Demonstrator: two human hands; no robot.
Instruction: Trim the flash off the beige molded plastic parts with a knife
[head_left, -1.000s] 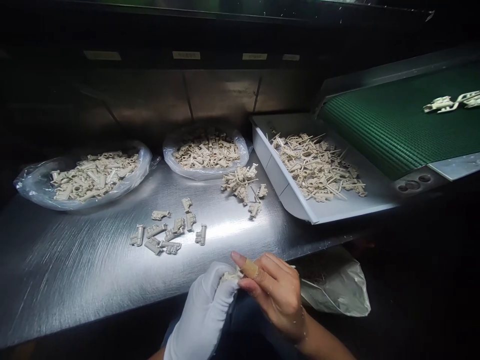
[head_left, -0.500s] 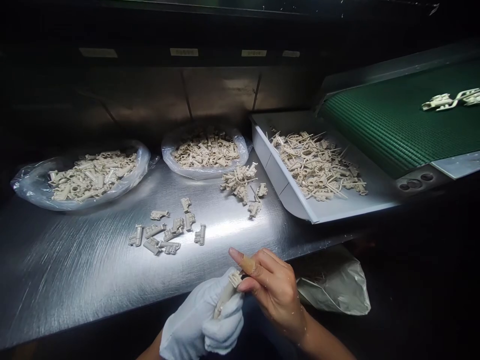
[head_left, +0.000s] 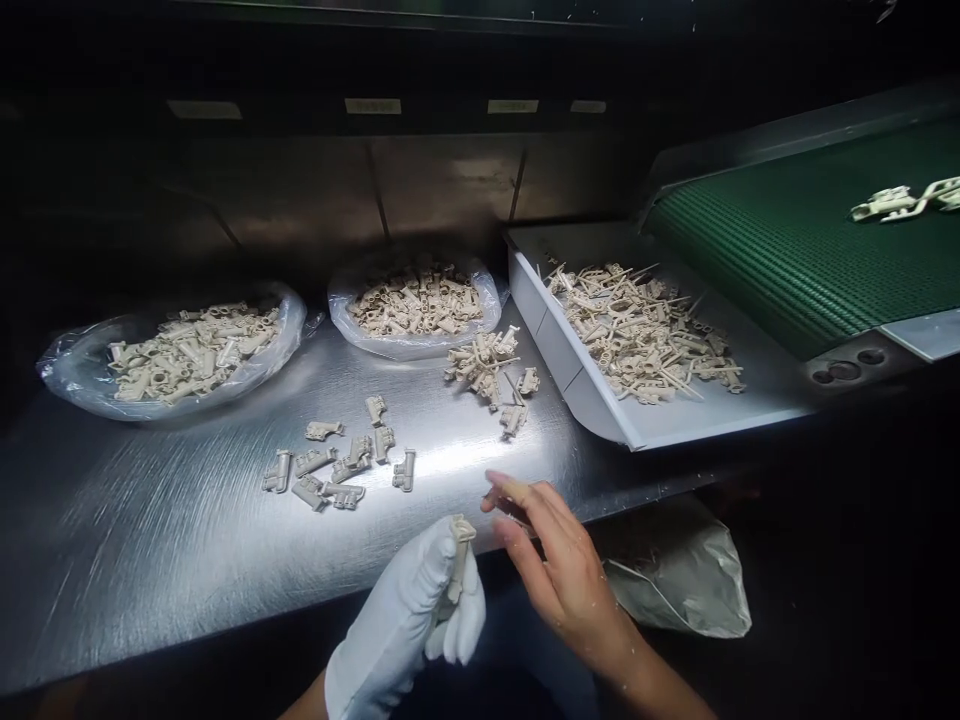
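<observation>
My left hand (head_left: pixel 416 610), in a white glove, is closed around a beige plastic part (head_left: pixel 460 550) at the lower middle, below the front edge of the metal table (head_left: pixel 187 560). Just right of it is my bare right hand (head_left: pixel 555 565), its thumb and fingers apart, with a gap between it and the part. Between the right fingers something dark shows, too small to make out. Several loose beige parts (head_left: pixel 345 467) lie on the table beyond my hands, and a small pile of parts (head_left: pixel 480 362) sits farther back.
Two plastic-lined containers (head_left: pixel 75 375) (head_left: pixel 412 346) hold beige parts at the back. A grey tray (head_left: pixel 600 415) of stemmed pieces stands right, below a green conveyor (head_left: pixel 795 240). A silvery bag (head_left: pixel 690 580) is under the table edge.
My right hand has moved away from the part, and its fingers have spread. My left hand has turned the part more upright. The view has shifted slightly.
</observation>
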